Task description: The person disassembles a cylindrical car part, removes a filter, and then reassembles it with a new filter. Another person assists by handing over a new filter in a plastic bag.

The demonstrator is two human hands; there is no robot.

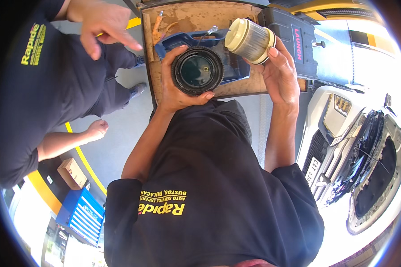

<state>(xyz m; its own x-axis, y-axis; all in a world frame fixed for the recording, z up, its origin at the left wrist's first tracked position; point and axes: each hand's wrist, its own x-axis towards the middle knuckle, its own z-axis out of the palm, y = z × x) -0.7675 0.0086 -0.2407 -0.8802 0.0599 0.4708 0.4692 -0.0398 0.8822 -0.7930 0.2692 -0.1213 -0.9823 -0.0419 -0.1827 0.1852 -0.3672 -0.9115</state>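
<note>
Head view showed the left hand (179,84) wrapped around a round black ribbed filter housing (197,70), its open mouth facing the camera. The right hand (278,73) gripped a cream-capped pleated cylindrical filter element (250,41) just beside it, the two parts apart. Both were raised over a worn brown wooden bench (189,18) bearing a blue plastic tray (231,66). A co-worker's hand (103,24) pointed from the left; a white car's open engine bay (374,173) crowded the right.
</note>
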